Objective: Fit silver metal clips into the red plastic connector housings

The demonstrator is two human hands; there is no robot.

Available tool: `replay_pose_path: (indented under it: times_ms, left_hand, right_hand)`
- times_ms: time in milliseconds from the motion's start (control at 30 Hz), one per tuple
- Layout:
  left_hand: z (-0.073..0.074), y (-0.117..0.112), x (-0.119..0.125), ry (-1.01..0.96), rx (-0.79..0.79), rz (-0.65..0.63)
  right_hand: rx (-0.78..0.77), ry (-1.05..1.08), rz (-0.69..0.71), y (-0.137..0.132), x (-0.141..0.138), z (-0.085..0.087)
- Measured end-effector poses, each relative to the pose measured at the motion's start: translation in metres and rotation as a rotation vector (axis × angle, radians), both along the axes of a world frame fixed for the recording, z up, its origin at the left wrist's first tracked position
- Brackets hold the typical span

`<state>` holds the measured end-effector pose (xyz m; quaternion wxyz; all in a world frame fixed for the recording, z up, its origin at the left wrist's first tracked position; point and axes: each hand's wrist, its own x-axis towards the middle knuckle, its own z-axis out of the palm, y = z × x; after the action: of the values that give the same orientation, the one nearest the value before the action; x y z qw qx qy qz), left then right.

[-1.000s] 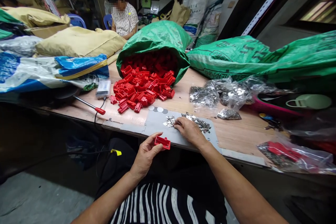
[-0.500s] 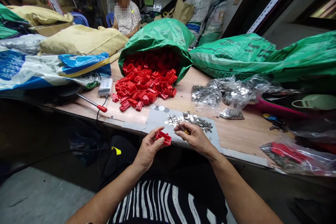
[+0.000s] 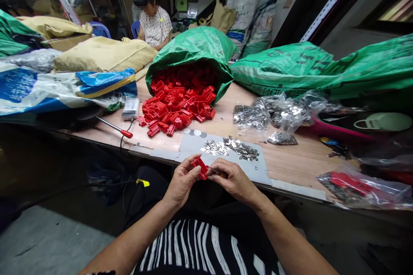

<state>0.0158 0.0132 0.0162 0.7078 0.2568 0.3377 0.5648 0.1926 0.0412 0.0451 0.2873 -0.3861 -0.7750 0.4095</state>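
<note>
My left hand (image 3: 181, 180) grips a small red plastic part (image 3: 200, 166) just below the table's front edge. My right hand (image 3: 234, 179) is pinched on a thin metal piece (image 3: 214, 170) whose tip touches the red part. Behind the hands, a small heap of shiny metal pieces (image 3: 230, 147) lies on a grey mat (image 3: 258, 167). Farther back, a pile of red plastic parts (image 3: 176, 109) spills out of an open green sack (image 3: 193, 47).
Clear bags of metal pieces (image 3: 277, 114) lie right of the pile; another green sack (image 3: 322, 68) lies behind. A red-handled tool (image 3: 113, 128) and blue-white sacks (image 3: 64, 88) are at left. A bag with red parts (image 3: 358, 187) sits at right. Another person (image 3: 153, 19) sits far back.
My right hand left the heap of metal pieces with one piece and came to my left hand. Both hands now meet at the red part.
</note>
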Motion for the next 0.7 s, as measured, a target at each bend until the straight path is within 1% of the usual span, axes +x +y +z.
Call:
replay_pose_path:
  times_ms: [200,333,400,467,567,633,700]
  left_hand:
    - [-0.003,-0.002,0.003,0.047,0.046,-0.043]
    - [-0.002,-0.003,0.004,0.063,0.045,-0.062]
    - [-0.002,-0.003,0.004,0.072,0.050,-0.061]
    - [-0.003,-0.002,0.004,0.099,0.064,-0.055]
    - [-0.011,0.002,0.001,0.194,0.127,-0.048]
    - [-0.018,0.006,-0.001,0.295,0.208,-0.022]
    - [-0.025,0.010,-0.004,0.446,0.297,0.031]
  right_hand:
    - [-0.079,0.023,0.000,-0.002,0.003,-0.005]
    - [-0.195,0.100,-0.025,-0.002,0.006,-0.013]
    - [-0.230,0.143,-0.048,-0.001,0.007,-0.017]
    - [-0.215,0.154,-0.089,0.000,0.009,-0.019]
    - [-0.140,0.086,-0.142,0.002,0.012,-0.020]
    - [-0.064,0.014,-0.158,0.002,0.013,-0.021]
    - [0.016,-0.048,-0.166,0.002,0.013,-0.023]
